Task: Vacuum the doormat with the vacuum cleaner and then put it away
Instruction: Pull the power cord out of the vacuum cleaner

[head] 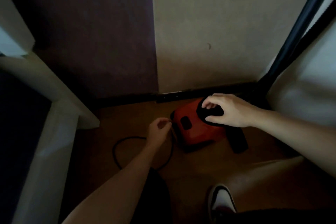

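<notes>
At the left edge of the view stands a pale piece of furniture [54, 96], its leg planted on the wooden floor [127, 118] near the left end of the dark skirting board [127, 99]. Behind it a dark wall panel [91, 32] meets a pale wall [209, 32].

On the floor, out from the skirting board, a black cord [116, 148] lies in a loose loop that passes under the left forearm and rises toward the vacuum cleaner. The left hand [159, 131] hovers over that loop with its fingers curled, thumb and forefinger pinching the cord right beside the machine's left end.

The vacuum cleaner [192, 129], a small red body with a dark oblong patch on top, sits on the floor close to the skirting board, below the pale wall. The right hand [227, 110] grips its black handle [216, 112] from above, fingers curled over the far side and thumb on the near side. A flat black part [238, 140] juts out from under the right side of the red body and lies on the floor (the light is too dim to tell what it is).

Toward the near edge of the floor a white-toed shoe [221, 200] points at the machine. Along the right edge a black hose [298, 29] runs slantwise from the top corner down to the corner of the floor.
</notes>
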`<act>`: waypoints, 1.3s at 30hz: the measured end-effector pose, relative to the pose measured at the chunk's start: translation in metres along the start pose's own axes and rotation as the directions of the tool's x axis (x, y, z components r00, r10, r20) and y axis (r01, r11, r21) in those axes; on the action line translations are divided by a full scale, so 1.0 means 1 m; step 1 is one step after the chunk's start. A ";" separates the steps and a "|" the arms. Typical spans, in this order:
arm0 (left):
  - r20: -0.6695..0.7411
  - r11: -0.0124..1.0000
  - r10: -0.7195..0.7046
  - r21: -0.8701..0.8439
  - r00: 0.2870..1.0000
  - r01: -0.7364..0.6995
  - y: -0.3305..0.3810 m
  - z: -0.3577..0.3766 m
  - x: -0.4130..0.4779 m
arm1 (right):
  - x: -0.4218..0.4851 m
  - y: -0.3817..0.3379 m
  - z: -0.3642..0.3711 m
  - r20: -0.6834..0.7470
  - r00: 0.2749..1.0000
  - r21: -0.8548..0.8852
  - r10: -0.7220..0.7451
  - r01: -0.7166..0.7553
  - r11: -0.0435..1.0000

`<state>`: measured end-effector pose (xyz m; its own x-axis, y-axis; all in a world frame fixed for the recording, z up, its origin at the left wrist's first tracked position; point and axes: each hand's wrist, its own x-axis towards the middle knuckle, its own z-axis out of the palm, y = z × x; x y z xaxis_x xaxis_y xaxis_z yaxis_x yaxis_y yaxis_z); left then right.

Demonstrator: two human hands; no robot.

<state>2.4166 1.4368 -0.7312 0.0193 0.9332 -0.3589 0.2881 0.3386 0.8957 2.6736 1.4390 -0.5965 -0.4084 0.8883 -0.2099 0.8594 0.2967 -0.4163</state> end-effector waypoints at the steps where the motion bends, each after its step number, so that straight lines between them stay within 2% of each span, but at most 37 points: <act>1: -0.005 1.000 -0.007 0.008 1.000 0.007 -0.005 0.003 0.006 | 0.005 0.002 0.005 0.019 1.000 -0.021 -0.004 0.005 1.000; 4: -0.019 0.999 -0.046 -0.001 0.999 0.046 -0.028 0.014 0.022 | 0.022 0.015 0.028 0.063 0.997 -0.116 -0.047 0.054 0.992; 7: -0.027 0.999 -0.033 0.025 0.999 0.034 -0.050 0.024 0.037 | 0.040 0.032 0.052 0.042 0.994 -0.184 -0.106 0.112 0.977; 10: 0.003 0.995 -0.079 -0.053 0.997 0.079 -0.068 0.035 0.056 | 0.056 0.051 0.074 0.017 0.978 -0.336 -0.209 0.202 0.920; 13: 0.096 0.973 -0.141 -0.170 0.985 0.156 -0.079 0.046 0.072 | 0.066 0.065 0.090 -0.083 0.968 -0.372 -0.236 0.189 0.909; 16: 0.203 0.952 -0.161 -0.227 0.966 0.207 -0.088 0.049 0.081 | 0.070 0.070 0.105 -0.194 0.927 -0.501 -0.319 0.186 0.845; 18: 0.258 0.939 -0.163 -0.257 0.952 0.230 -0.092 0.050 0.088 | 0.070 0.070 0.110 -0.241 0.906 -0.528 -0.349 0.179 0.830; 21: 0.259 0.945 -0.145 -0.248 0.955 0.211 -0.099 0.049 0.095 | 0.071 0.069 0.111 -0.277 0.892 -0.512 -0.356 0.176 0.840; 24: 0.269 0.930 -0.140 -0.295 0.953 0.220 -0.103 0.051 0.099 | 0.071 0.068 0.112 -0.255 0.905 -0.524 -0.341 0.167 0.835; 29: 0.216 0.958 -0.069 -0.257 0.974 0.125 -0.108 0.054 0.104 | 0.071 0.068 0.112 -0.233 0.925 -0.521 -0.299 0.141 0.842; 33: 0.186 0.981 0.067 -0.192 0.980 -0.030 -0.095 0.048 0.108 | 0.070 0.066 0.111 -0.247 0.924 -0.503 -0.292 0.135 0.854; 35: 0.167 0.988 0.147 -0.068 0.975 -0.137 -0.090 0.036 0.114 | 0.069 0.065 0.112 -0.262 0.922 -0.494 -0.286 0.127 0.860; 37: 0.232 0.962 0.203 0.136 0.951 -0.238 -0.090 0.024 0.118 | 0.069 0.065 0.112 -0.262 0.922 -0.493 -0.284 0.125 0.861; 39: 0.311 0.932 0.218 0.214 0.925 -0.291 -0.090 0.017 0.108 | 0.069 0.063 0.113 -0.251 0.928 -0.494 -0.274 0.120 0.861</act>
<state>2.4096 1.5054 -0.8549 0.3780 0.8997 -0.2184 0.4680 0.0179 0.8835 2.6653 1.4799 -0.7370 -0.5372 0.8315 0.1415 0.8429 0.5354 0.0533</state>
